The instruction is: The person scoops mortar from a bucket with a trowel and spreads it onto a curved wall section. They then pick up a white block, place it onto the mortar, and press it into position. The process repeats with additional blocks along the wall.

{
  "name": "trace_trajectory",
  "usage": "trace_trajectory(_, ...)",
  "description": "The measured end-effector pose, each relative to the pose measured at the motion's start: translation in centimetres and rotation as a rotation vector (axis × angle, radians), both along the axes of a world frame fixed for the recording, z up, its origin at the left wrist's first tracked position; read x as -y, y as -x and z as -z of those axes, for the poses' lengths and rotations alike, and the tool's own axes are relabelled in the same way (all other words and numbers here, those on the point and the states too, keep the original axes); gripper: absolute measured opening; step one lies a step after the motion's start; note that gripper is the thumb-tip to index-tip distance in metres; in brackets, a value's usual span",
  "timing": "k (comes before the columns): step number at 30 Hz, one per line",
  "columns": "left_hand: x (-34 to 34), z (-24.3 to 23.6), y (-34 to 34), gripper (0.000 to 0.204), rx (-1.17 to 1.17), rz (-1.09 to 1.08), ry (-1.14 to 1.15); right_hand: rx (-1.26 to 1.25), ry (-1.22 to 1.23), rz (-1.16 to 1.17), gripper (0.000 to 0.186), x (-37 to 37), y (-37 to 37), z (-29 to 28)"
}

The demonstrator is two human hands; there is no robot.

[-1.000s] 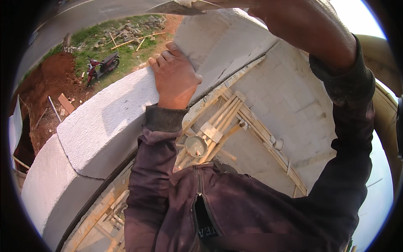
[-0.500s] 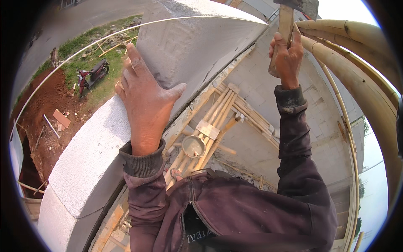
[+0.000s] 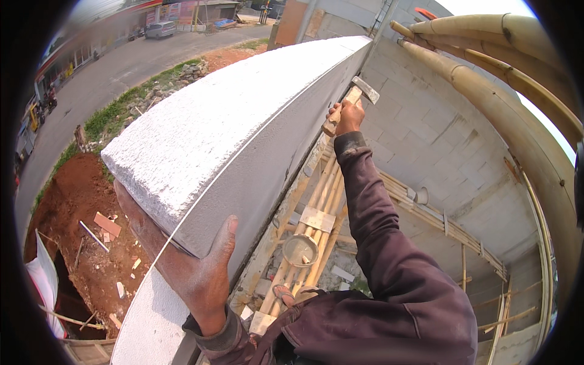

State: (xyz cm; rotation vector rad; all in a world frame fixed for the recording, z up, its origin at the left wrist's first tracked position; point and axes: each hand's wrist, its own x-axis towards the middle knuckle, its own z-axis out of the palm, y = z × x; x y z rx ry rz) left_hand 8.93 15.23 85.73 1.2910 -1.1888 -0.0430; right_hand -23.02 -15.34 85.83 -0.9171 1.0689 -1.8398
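One block (image 3: 231, 134), one hammer (image 3: 353, 100), two hands

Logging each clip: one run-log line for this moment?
left hand: under end of block | right hand: gripping hammer beside block | below: bamboo scaffold
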Motion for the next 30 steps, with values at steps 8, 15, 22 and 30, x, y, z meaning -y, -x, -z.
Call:
trace_trajectory(8, -0.2, 0.2, 0.1, 0.125, -0.075, 0.005, -0.025, 0.121, 0.03, 0.04, 0.016, 0.8, -1.0, -0.3)
trace_trajectory(15, -0.3, -0.4, 0.1, 0.126, -0.053, 0.035, -0.045, 0.134, -0.057, 0.025, 0.015, 0.4, 0.6, 2.0)
trace_trajectory(22, -1.7, -1.3, 0.9, 0.119, -0.009, -0.006, -0.136, -0.079, 0.028, 0.065, 0.029, -2.1, 0.5, 1.0)
trace_trajectory(30, -4.3, 0.3, -0.7, 0.128, 0.201, -0.112, -0.597, -1.114, -0.007, 0.285, 0.049, -3.2, 2.3, -18.8)
